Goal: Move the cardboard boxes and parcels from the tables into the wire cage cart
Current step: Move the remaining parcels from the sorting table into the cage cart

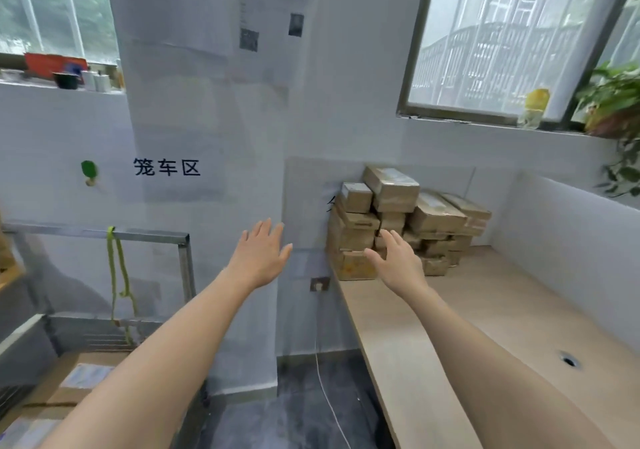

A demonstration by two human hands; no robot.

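Both arms reach forward, bare to the elbow. The left hand (261, 258) hangs in the air in front of the white wall pillar, its back towards me, fingers straight and slightly fanned, gripping nothing. The right hand (398, 265) is out at the same height above the near end of the table (485, 327), fingers loosely spread and empty. It lies in line with the foot of the box pile, and I cannot tell whether the fingertips touch it.

The stack of cardboard boxes (398, 226) sits at the far left corner of the table, tight against the wall. The boxes are small, brown and bound in shiny clear tape, piled unevenly in several layers. The left side stands tallest, one long box lies tilted across the top, and flatter ones slope down to the right.

At the far left stands the wire cage cart (183, 261), with its grey metal top rail and mesh side showing. A green strap (116, 275) hangs from the rail. Down inside the cart lie flat cardboard parcels (69, 389) with pale labels on top.

A wall socket (319, 284) sits between cart and table, with a white cable (325, 396) trailing to the dark floor. The tabletop has a round cable hole (569, 360) near its right side. A leafy plant (616, 102) stands on the window ledge above.
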